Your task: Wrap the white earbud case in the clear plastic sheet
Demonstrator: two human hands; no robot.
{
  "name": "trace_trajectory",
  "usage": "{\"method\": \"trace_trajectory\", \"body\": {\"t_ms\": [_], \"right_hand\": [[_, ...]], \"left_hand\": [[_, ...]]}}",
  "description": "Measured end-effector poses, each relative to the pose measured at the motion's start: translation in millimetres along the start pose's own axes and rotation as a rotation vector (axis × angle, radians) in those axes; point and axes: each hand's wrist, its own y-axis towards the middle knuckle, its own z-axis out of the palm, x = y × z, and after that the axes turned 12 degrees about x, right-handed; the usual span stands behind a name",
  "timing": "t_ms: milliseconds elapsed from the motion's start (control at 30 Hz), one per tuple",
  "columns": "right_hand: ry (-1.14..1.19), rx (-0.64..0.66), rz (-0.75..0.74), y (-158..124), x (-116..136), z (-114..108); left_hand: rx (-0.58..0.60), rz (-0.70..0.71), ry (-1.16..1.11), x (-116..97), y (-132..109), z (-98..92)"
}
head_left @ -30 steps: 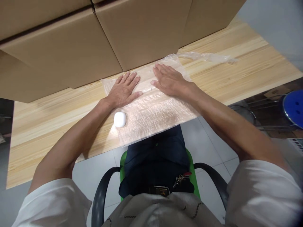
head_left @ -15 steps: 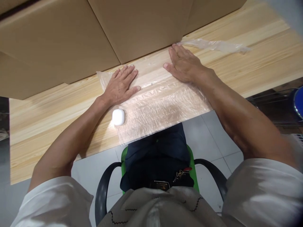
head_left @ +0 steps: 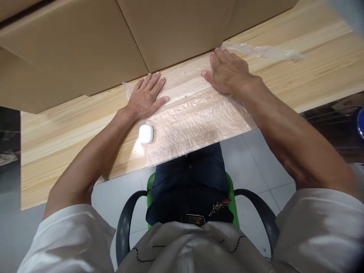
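A clear plastic sheet [head_left: 196, 121] lies spread on the wooden table [head_left: 57, 144], its near edge hanging over the table's front. My left hand [head_left: 146, 98] rests flat on the sheet's far left corner, fingers stretched out. My right hand [head_left: 229, 72] lies flat on the sheet's far right part, fingers together and extended toward the boxes. A small white rounded case [head_left: 146, 134] sits on the table at the sheet's left edge, just below my left wrist.
Large cardboard boxes [head_left: 113, 41] stand along the back of the table, close to my fingertips. A loose strip of plastic film [head_left: 264, 51] trails to the right. A blue stool [head_left: 358, 121] is at the right edge. I sit on a green chair with black armrests [head_left: 127, 216].
My right hand has slid across the sheet to the right and away from me. My left hand has stayed on the left corner. The view shifted slightly.
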Motion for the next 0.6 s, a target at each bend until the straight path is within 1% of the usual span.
{"method": "trace_trajectory", "body": {"t_ms": [67, 133, 167, 233, 300, 367, 433, 533, 600], "right_hand": [[-0.041, -0.006, 0.025, -15.4, 19.0, -3.8], [-0.082, 0.008, 0.018, -35.5, 43.3, -2.1], [-0.078, 0.025, -0.012, -45.7, 55.2, 1.6], [-0.051, 0.073, -0.142, -62.6, 73.2, 14.1], [-0.031, 0.101, -0.247, -73.3, 77.7, 30.9], [0.02, 0.063, -0.295, -79.6, 67.2, 46.8], [0.057, 0.001, -0.285, -85.9, 46.9, 57.3], [0.045, -0.065, -0.234, -99.7, 16.4, 60.0], [0.015, -0.061, -0.172, -110.0, 4.3, 56.2]], "left_hand": [[-0.003, -0.009, 0.011, -0.2, 1.0, 0.5], [-0.003, -0.011, 0.02, -1.1, 0.7, 0.1], [-0.006, -0.008, 0.019, -1.6, 0.3, -0.4], [-0.014, 0.003, 0.009, -2.0, -0.6, -1.5], [-0.015, 0.007, 0.001, -1.0, -0.9, -2.5], [-0.007, 0.01, -0.002, 1.5, -0.4, -3.2], [0.018, 0.007, -0.002, 4.7, 0.0, -3.4], [0.03, -0.01, -0.009, 8.6, -0.5, -3.7], [0.02, -0.002, -0.018, 9.7, -1.8, -4.8]]}}
